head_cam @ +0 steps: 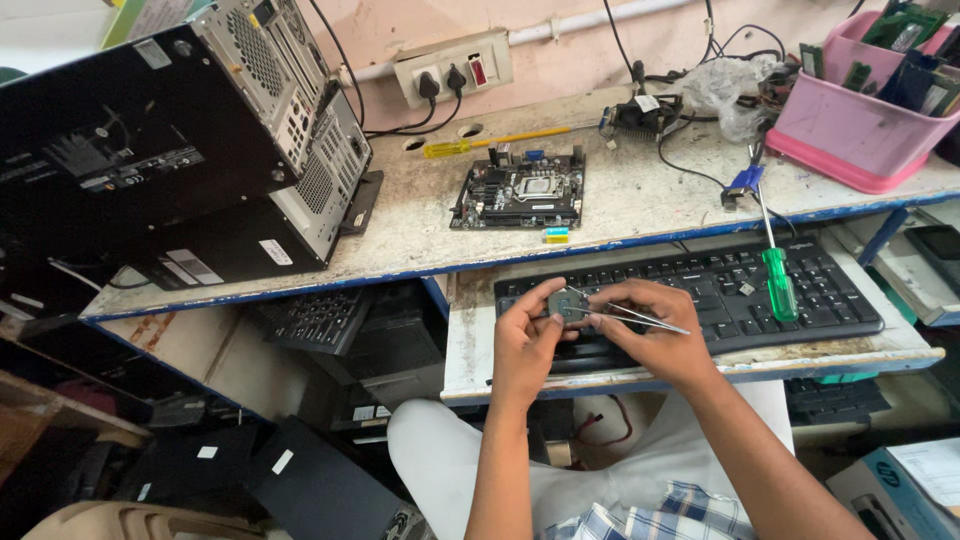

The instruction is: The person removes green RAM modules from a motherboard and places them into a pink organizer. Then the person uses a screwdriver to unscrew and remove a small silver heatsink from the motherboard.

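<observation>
Cluttered repair bench: my left hand [522,335] pinches small square grey processor chip [567,305] steady; right hand [655,328] grips slim metal tweezers [640,317] at it, above near black keyboard [700,290].

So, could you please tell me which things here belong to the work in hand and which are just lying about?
In hand:
- processor chip, in left hand
- tweezers, in right hand

Lying about:
- green screwdriver on keyboard
- yellow screwdriver
- motherboard
- pink tub
- computer case
</observation>
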